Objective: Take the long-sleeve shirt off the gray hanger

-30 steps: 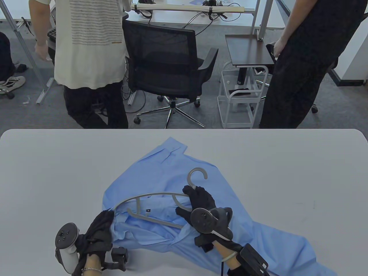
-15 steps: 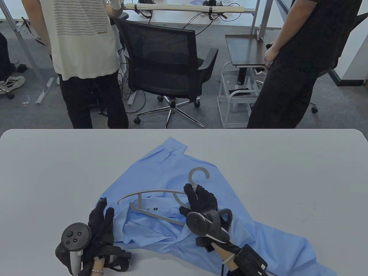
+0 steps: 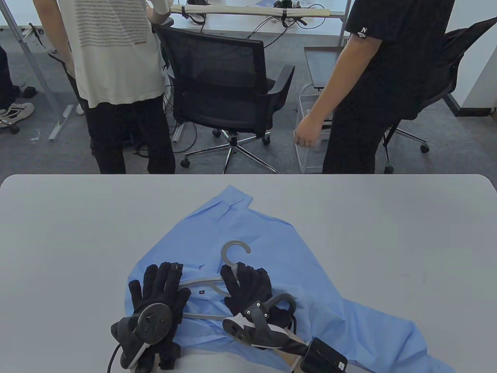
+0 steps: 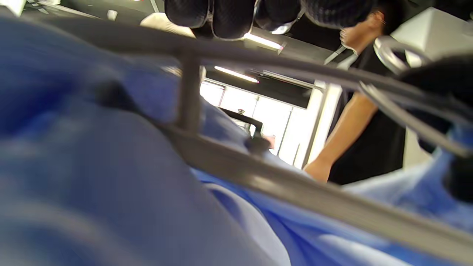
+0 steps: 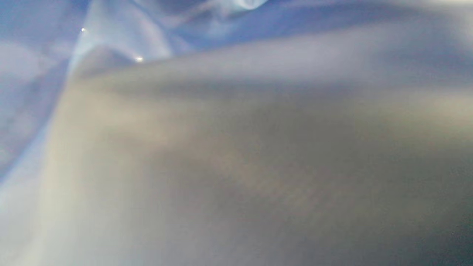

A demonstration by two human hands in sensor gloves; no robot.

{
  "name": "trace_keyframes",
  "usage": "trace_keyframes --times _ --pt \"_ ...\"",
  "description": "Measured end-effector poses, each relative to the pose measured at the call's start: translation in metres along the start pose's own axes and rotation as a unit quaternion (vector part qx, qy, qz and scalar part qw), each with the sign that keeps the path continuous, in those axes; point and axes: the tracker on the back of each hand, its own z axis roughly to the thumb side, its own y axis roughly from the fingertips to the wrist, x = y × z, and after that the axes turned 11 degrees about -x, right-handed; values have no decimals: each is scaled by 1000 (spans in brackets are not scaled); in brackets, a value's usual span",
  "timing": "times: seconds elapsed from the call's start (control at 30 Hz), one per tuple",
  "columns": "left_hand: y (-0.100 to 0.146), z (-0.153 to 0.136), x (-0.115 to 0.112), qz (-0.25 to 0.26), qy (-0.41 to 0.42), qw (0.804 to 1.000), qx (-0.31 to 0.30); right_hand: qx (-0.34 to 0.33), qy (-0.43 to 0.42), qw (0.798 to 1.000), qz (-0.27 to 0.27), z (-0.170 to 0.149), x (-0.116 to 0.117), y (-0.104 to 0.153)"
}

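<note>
**Both hands on the hanger, shirt spread beneath**

While the light-blue long-sleeve shirt (image 3: 271, 272) is lying rumpled across the near half of the white table (image 3: 58, 233), I am working on top of it with both gloved hands. My right hand (image 3: 248, 289) is gripping the gray hanger (image 3: 233, 256) at its neck, fingers curled around the stem just below the hook, which is sticking up and away from me. My left hand (image 3: 159, 291) is lying spread out, fingers extended, over the hanger's left arm and the cloth under it; I cannot tell whether it is pressing down or only resting. In the left wrist view the hanger's bars (image 4: 229, 162) are crossing close above blue fabric (image 4: 92, 184), with my fingertips (image 4: 221, 18) hanging at the top edge. The right wrist view is showing only blurred blue cloth (image 5: 33, 74). Beyond the table, a black office chair (image 3: 221, 81) is standing between two people.
</note>
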Motion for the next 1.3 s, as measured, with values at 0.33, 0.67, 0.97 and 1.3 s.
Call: trace_keyframes --times 0.33,0.67,0.97,1.3 --pt "1 8 -4 7 32 999 -2 -32 -7 999 -22 8 -10 2" --pt "2 -12 -2 26 106 993 36 -59 -166 983 -51 -18 -38 7" --pt "4 -19 3 48 105 992 44 36 -95 995 -18 -36 -46 12" --pt "4 1 17 77 10 997 -14 59 -148 984 77 -33 -1 5"
